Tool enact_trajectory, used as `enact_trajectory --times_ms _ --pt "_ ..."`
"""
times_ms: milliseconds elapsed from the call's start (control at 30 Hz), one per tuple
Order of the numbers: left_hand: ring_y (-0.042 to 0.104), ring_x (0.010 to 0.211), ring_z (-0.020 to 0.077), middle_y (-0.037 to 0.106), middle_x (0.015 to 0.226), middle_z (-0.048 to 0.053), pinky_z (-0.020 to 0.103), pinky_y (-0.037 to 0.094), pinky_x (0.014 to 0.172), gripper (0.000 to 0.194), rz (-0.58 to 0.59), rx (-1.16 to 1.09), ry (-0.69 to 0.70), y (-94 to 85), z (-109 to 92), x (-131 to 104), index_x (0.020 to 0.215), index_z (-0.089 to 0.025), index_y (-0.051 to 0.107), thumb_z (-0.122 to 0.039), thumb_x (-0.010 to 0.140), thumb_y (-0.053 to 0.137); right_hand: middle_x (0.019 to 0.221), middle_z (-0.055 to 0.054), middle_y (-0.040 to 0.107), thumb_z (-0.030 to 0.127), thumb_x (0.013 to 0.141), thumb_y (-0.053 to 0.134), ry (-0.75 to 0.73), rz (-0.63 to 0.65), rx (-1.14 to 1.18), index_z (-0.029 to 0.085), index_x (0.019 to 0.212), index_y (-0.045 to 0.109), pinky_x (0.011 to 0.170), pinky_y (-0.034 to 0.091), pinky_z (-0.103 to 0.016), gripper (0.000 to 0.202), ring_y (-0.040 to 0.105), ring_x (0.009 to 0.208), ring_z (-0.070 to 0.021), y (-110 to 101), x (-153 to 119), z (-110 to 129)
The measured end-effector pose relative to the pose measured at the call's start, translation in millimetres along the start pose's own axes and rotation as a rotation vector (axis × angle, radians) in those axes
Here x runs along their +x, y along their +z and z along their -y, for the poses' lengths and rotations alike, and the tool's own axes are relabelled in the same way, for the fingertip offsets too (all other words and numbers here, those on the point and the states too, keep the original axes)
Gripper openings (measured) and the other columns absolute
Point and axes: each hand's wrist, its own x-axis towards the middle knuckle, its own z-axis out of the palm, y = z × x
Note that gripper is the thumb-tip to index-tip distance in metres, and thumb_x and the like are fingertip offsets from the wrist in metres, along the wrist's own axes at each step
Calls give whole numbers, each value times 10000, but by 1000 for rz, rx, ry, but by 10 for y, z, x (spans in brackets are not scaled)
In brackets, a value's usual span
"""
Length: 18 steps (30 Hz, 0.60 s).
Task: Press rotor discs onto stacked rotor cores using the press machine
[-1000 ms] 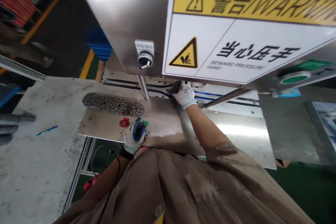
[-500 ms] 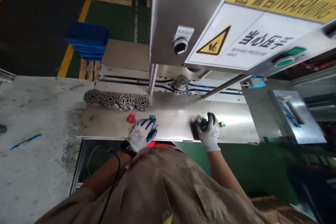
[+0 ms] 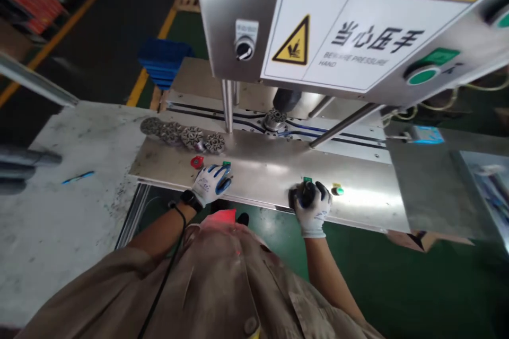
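Note:
My left hand (image 3: 210, 185), in a white glove with blue fingertips, lies on the steel panel (image 3: 262, 180), fingers stretched toward a green button (image 3: 226, 164) and thumb apart. My right hand (image 3: 315, 207) is gloved too, its dark-coated fingers curled down at the panel's front edge, just below a green label (image 3: 307, 179). A dark shape shows at those fingers; whether it is a held thing or shadow, I cannot tell. Behind the panel, a toothed round metal part (image 3: 275, 118) sits in the press fixture, under a black press head (image 3: 286, 99).
Several similar toothed metal parts (image 3: 192, 137) stand in a row at the panel's left. Near my left hand is a red button (image 3: 196, 162); a green one (image 3: 338, 190) is right of my right hand. Steel posts (image 3: 345, 124) carry the press housing (image 3: 222, 21). A blue pen (image 3: 78, 177) lies leftward.
The view has shifted. The black press head now shows more fully below the housing, closer above the toothed part. My right hand's fingers have curled in; my left hand stays by the green button.

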Motion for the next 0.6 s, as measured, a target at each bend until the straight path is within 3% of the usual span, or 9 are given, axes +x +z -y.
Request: enact_trajectory --times_ms 67,133,200,300,600 --pt "653 1174 327 721 1264 167 449 495 1028 452 -70 -13 -23 19 -47 -98 1312 -135 701 -370 957 552 1323 -237 597 459 902 612 -84 15 128 156 1351 543 1084 462 -629 546 556 1261 -395 79 17 188" --pt "670 1146 313 730 1247 166 424 510 1007 450 -155 -18 -81 45 -106 -263 1314 -124 697 -356 962 542 1295 -210 633 460 922 589 -170 118 249 168 1340 554 1064 505 -568 512 595 1232 -358 215 62 431" --pt "693 1075 296 751 1182 157 402 528 964 435 -216 -11 -156 70 -144 -475 1309 -134 701 -347 966 539 1250 -198 672 486 931 570 -189 204 267 166 1290 592 1019 535 -538 481 629 1176 -345 364 114 639" --pt "710 981 283 773 1089 138 384 543 912 394 -261 8 -218 62 -67 -791 1263 -157 725 -329 960 541 1233 -203 691 496 925 567 -169 208 211 149 1243 625 1011 531 -535 474 630 1159 -348 518 161 759" --pt "732 931 273 780 1026 126 363 551 888 362 -487 -21 -409 -386 915 -1380 1171 -170 742 -381 966 530 1222 -203 694 440 881 606 -116 177 81 149 1204 653 1018 511 -521 437 624 1132 -352 564 123 835"
